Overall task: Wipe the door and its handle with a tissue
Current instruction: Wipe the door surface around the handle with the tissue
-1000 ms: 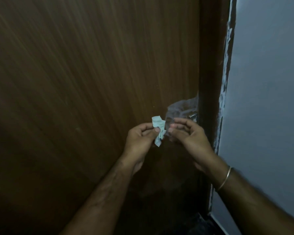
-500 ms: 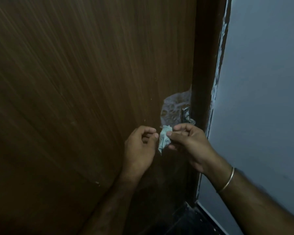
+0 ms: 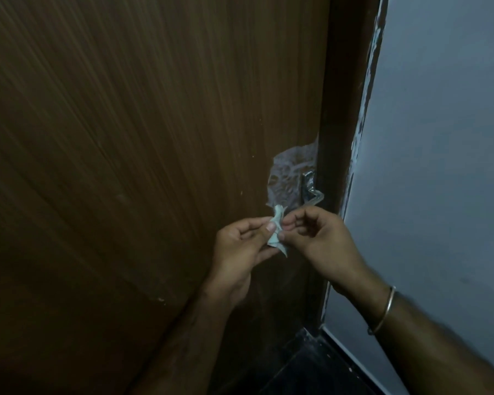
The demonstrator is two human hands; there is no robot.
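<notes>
In front of a brown wooden door (image 3: 143,155), two bare hands pinch a small crumpled tissue (image 3: 277,230) between them. The left hand (image 3: 240,246) grips it with thumb and forefinger closed; the right hand (image 3: 322,246), a bangle (image 3: 384,310) on its wrist, nips its other side with closed fingertips. Spreading the wad flatter would likely give a better wiping face. Just above, the metal handle (image 3: 311,188) sits by a pale, filmy patch (image 3: 288,175). The dark door frame (image 3: 345,109) and grey wall (image 3: 445,138) crowd the handle's right side.
</notes>
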